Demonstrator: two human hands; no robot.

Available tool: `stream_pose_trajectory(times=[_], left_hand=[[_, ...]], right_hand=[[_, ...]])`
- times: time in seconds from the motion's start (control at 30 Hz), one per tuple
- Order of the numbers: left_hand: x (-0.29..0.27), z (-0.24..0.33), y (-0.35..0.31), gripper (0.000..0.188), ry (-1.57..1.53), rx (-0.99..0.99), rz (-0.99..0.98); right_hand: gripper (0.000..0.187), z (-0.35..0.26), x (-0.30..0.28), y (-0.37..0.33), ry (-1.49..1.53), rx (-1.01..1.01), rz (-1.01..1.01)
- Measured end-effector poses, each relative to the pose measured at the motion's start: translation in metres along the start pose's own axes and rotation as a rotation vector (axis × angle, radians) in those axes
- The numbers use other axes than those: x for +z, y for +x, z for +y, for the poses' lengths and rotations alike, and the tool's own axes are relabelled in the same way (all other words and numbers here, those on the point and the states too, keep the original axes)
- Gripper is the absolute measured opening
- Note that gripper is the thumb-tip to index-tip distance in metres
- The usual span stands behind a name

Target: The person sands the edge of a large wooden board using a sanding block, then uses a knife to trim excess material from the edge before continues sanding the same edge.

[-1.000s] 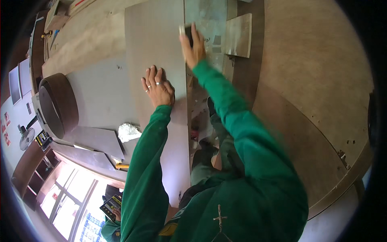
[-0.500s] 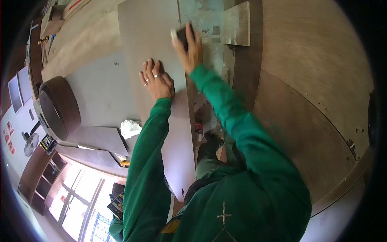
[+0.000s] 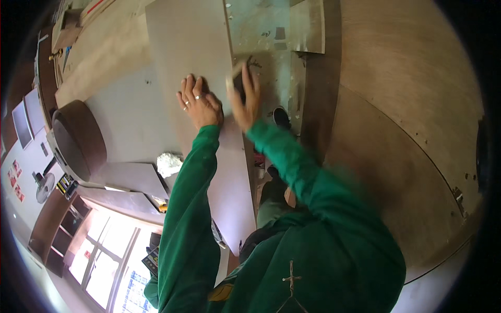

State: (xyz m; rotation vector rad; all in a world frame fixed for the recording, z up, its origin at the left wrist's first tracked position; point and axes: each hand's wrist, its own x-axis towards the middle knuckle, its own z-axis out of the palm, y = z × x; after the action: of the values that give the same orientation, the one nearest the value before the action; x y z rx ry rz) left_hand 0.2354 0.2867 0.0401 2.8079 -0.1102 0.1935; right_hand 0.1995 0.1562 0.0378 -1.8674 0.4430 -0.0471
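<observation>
Here, grey board (image 3: 193, 47) lengthwise, pointing away.

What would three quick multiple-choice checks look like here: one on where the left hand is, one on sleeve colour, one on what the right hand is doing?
1. Where does the left hand rest?
A. flat on the grey board
B. on the round dark brown piece
C. on the window

2. What colour are the sleeves?
A. red
B. green
C. white

3. What state is the right hand in?
A. open and bare, hanging in the air
B. gripping a small dark block at the board's edge
C. tucked out of sight

Answers:
1 A, the left hand lies spread on the grey board, apart from the round dark brown piece.
2 B, both sleeves are green.
3 B, the right hand is wrapped round a small dark block by the board's right edge.
</observation>
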Motion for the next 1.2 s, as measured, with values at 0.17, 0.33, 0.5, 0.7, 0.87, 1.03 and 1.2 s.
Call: stream_pose_trajectory(times=[0.17, 0.33, 0.5, 0.7, 0.87, 1.03, 1.2], left_hand=[[-0.003, -0.005, -0.003, 0.055, -0.001, -0.039, -0.009], [0.0, 0.003, 0.001, 0.056, -0.022, -0.001, -0.005], [0.0, -0.001, -0.001, 0.055, -0.012, -0.004, -0.018], [-0.002, 0.003, 0.0, 0.054, 0.029, -0.006, 0.0], [0.004, 0.006, 0.003, 0.053, -0.009, 0.012, -0.016], [-0.008, 0.003, 0.002, 0.053, 0.02, -0.015, -0.006], [-0.019, -0.008, 0.007, 0.051, -0.029, -0.05, -0.004]], right_hand=[[0.081, 0.022, -0.015, -0.17, 0.062, 0.157, -0.128], [0.077, -0.001, 0.001, 0.004, 0.096, 0.031, 0.016], [0.075, 0.013, 0.003, -0.009, 0.164, 0.064, -0.043], [0.077, 0.035, -0.002, -0.142, 0.175, 0.266, -0.128], [0.071, 0.012, 0.001, 0.061, 0.331, 0.0, -0.03], [0.068, 0.048, 0.015, 0.001, 0.225, -0.034, -0.086], [0.067, 0.042, -0.025, -0.024, 0.289, -0.079, -0.116]])
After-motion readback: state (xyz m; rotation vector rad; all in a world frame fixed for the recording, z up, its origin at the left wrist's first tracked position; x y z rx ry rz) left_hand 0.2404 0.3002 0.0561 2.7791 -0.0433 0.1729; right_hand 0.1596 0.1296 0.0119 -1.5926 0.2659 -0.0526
